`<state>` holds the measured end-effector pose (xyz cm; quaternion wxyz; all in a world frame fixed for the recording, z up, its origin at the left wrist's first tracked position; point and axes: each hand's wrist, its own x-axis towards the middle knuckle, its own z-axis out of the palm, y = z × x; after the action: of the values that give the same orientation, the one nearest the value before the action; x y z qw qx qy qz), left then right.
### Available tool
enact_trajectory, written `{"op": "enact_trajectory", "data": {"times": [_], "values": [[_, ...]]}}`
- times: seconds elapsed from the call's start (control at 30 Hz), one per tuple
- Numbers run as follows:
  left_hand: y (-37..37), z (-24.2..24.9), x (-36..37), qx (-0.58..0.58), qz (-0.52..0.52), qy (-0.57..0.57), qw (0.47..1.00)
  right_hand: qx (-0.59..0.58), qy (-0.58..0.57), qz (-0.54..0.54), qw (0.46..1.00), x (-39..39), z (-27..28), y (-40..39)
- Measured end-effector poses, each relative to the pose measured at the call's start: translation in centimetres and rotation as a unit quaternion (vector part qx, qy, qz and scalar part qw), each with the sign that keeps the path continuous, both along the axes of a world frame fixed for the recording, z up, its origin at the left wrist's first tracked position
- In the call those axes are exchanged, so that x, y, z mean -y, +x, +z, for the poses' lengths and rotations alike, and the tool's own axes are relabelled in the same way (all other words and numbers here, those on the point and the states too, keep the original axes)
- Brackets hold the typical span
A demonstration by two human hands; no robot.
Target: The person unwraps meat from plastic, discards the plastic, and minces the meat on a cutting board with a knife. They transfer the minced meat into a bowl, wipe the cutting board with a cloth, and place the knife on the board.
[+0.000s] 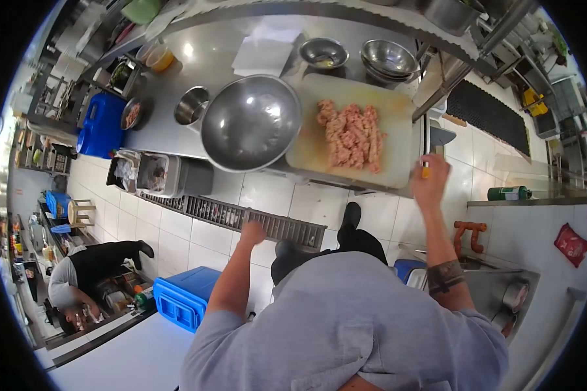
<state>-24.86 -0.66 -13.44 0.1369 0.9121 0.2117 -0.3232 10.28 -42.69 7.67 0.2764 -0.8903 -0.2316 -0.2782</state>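
Ground raw meat (pixel 353 135) lies in a loose heap on a pale cutting board (pixel 306 151). Just past the board's near right corner, my right hand (pixel 432 172) is closed around a handle with a yellow part (pixel 425 171). A flat grey shape beyond that hand could be a blade, but I cannot tell. A large, empty-looking steel bowl (pixel 251 122) stands against the board's left side. My left hand (pixel 253 232) hangs low over the floor grate, away from the counter. It looks like a fist, with nothing visible in it.
Small steel bowls (pixel 324 53) and stacked bowls (pixel 389 57) stand behind the board. A steel pot (pixel 192 105) and blue jug (pixel 103 125) are left. Grey bins (pixel 156 174) sit below the counter edge. Another person (pixel 91 274) works at the lower left, beside a blue cooler (pixel 184 296).
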Motion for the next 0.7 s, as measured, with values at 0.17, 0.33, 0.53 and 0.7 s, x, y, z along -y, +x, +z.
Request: {"op": "enact_trajectory", "data": {"times": [0.17, 0.33, 0.53, 0.7], "values": [[10.7, 11.2, 11.5, 0.349, 0.22, -0.158, 0.897, -0.389, -0.064, -0.127, 0.91, 7.4, -1.4, 13.5], [26.0, 15.6, 17.9, 0.495, 0.145, -0.107, 0.85, -0.764, -0.052, 0.034, 0.643, 7.0, -3.8, 15.4], [31.6, 15.0, 20.5, 0.461, 0.197, -0.061, 0.863, -0.725, -0.023, 0.06, 0.686, 13.5, 8.8, 13.0], [30.9, 15.1, 20.8, 0.508, 0.218, -0.114, 0.825, -0.706, 0.064, 0.092, 0.699, 18.6, 18.0, 9.7]]}}
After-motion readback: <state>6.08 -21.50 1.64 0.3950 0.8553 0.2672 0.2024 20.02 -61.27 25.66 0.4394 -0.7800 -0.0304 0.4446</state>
